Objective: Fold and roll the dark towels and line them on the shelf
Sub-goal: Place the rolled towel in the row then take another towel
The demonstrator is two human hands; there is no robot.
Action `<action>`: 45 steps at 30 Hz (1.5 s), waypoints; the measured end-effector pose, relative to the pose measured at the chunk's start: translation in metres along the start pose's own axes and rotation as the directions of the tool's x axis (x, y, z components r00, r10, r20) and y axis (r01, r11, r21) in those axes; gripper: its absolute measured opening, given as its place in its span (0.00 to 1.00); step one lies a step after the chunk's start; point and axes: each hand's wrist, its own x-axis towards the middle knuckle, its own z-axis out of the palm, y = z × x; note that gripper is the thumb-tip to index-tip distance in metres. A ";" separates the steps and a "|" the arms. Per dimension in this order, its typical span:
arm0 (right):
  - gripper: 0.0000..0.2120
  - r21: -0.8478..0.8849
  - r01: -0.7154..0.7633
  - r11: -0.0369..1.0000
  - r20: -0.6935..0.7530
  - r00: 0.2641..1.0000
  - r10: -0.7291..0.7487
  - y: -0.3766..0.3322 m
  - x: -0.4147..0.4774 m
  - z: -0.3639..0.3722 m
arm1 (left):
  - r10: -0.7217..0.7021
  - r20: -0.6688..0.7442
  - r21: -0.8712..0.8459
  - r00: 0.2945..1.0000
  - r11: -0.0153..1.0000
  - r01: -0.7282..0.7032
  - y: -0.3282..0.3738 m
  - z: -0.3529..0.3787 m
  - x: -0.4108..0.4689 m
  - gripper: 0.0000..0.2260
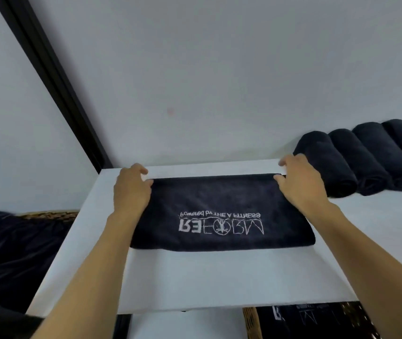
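At the bottom right of the frame, under the shelf, a brown wicker basket (250,324) holds more dark printed cloth, and a loose heap of dark fabric (11,253) fills the lower left. Above them, the flat white shelf board (195,277) carries the folded dark towel (222,214), a navy terry rectangle with white stitched lettering, in the middle of the frame. Its long axis runs left to right, parallel to the shelf's front edge.

Both hands are at its far edge. The left hand (131,189) pinches the far left corner and the right hand (302,184) pinches the far right corner, thumbs on the cloth and fingers curled over the back edge. Neither hand is the nearer, since the towel lies square between them and stretches from them toward the person. The next fold or roll therefore probably draws that far edge toward the near one.

Further back, at the right edge, a row of rolled dark towels (366,160) lies side by side, touching, against the pale wall (219,69).
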 end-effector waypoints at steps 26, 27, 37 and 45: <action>0.21 0.002 -0.013 1.000 0.534 0.845 0.010 -0.022 -0.034 -0.025 | 0.606 0.144 0.351 0.782 0.708 -0.613 -0.029 -0.003 -0.064 0.14; 0.23 0.085 -0.104 0.991 0.581 0.813 0.036 -0.024 -0.050 -0.031 | 0.538 0.112 0.359 0.836 0.762 -0.539 -0.030 -0.006 -0.060 0.15; 0.32 0.174 -0.072 0.982 0.435 0.901 -0.011 -0.030 -0.183 -0.036 | 0.792 0.427 -0.007 0.437 0.486 -0.874 -0.050 -0.032 -0.195 0.35; 0.32 -0.110 0.677 0.728 0.285 0.723 -0.629 -0.026 -0.234 -0.014 | 0.834 0.150 0.024 0.531 0.534 -0.845 -0.064 -0.042 -0.197 0.16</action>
